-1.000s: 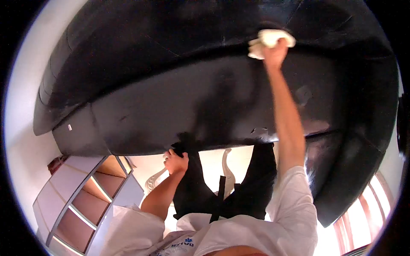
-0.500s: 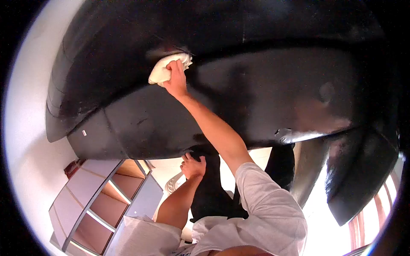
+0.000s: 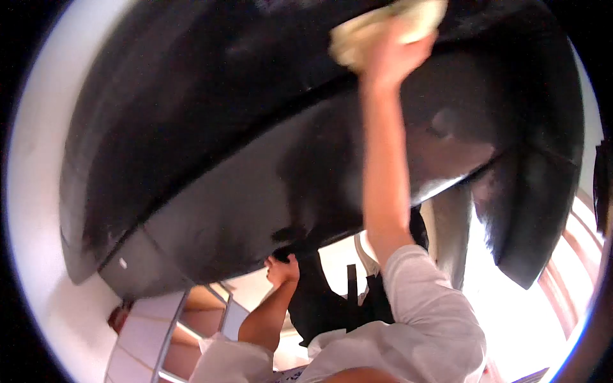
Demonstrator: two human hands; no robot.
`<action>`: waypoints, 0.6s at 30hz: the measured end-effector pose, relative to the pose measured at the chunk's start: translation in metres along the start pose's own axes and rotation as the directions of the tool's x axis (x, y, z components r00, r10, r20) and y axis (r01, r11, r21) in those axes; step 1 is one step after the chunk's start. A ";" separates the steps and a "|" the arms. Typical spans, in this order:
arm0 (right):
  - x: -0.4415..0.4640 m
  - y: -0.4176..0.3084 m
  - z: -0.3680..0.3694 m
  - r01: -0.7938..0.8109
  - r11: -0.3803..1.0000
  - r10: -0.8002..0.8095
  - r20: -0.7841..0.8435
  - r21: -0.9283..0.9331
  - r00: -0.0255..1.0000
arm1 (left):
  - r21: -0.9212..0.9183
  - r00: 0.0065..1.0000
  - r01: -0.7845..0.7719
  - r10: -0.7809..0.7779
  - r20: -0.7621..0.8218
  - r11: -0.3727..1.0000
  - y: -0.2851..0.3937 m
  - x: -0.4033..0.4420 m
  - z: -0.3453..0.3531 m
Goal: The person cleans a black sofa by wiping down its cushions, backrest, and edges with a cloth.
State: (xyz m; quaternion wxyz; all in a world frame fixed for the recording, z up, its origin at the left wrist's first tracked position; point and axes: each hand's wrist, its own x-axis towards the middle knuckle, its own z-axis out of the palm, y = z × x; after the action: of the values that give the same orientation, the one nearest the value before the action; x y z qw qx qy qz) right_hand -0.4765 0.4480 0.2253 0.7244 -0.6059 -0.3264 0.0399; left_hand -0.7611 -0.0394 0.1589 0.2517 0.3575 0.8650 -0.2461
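Note:
My right hand (image 3: 393,57) is closed on a cream-coloured cloth (image 3: 357,39), at the upper part of a large black sofa (image 3: 223,204). Hand and cloth are a little blurred, with the arm stretched across the seat. Below, at the seat's front edge, my left hand (image 3: 281,269) has its fingers bent beside a small black item (image 3: 281,254). Whether those fingers hold it I cannot make out. The sofa's dark surface is shiny, with a small white tag at its left end.
An open-fronted shelf unit (image 3: 143,332) stands at the lower left, near the white wall (image 3: 38,204). Striped curtains (image 3: 568,274) hang at the right. Black trousers (image 3: 313,300) show below the seat edge.
The cloth in my right hand went left across the sofa, then swung back right and upward. My left hand stays near the seat's front edge. The camera view has tilted.

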 end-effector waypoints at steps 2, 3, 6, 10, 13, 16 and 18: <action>-0.072 -0.043 0.004 -0.103 0.995 0.103 0.223 -0.012 0.969 | 0.006 1.000 -0.015 0.015 -0.027 1.000 -0.007 0.003 0.010; -0.129 -0.030 0.006 -0.117 0.992 0.099 0.311 0.039 0.945 | 0.037 0.999 0.029 -0.031 0.034 0.999 0.003 0.004 0.004; -0.223 -0.056 0.010 -0.183 0.948 0.306 0.598 -0.259 0.741 | 0.061 0.999 -0.023 0.020 0.048 0.998 -0.005 0.009 0.013; -0.217 -0.051 0.003 -0.311 0.946 0.286 0.679 -0.089 0.676 | 0.238 0.998 0.022 -0.035 0.050 0.971 -0.014 0.031 0.029; -0.198 -0.057 -0.027 -0.543 0.839 0.370 0.696 0.033 0.615 | 0.506 0.826 -0.536 0.295 0.480 0.676 0.025 0.032 -0.028; -0.096 -0.048 -0.075 -0.701 0.670 0.461 0.602 0.246 0.652 | 0.372 0.467 -0.883 0.615 0.635 0.286 0.112 0.081 -0.044; 0.020 -0.037 -0.121 -0.636 0.767 0.574 0.349 0.085 0.740 | 0.410 0.337 -0.911 0.662 0.669 0.050 0.256 0.077 -0.093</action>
State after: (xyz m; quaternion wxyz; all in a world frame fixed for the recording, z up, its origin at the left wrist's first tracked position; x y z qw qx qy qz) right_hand -0.4108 0.3445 0.2610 0.6694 -0.5899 -0.2121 0.3987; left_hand -0.6427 0.2149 0.1186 0.3007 0.7987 0.2756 -0.4423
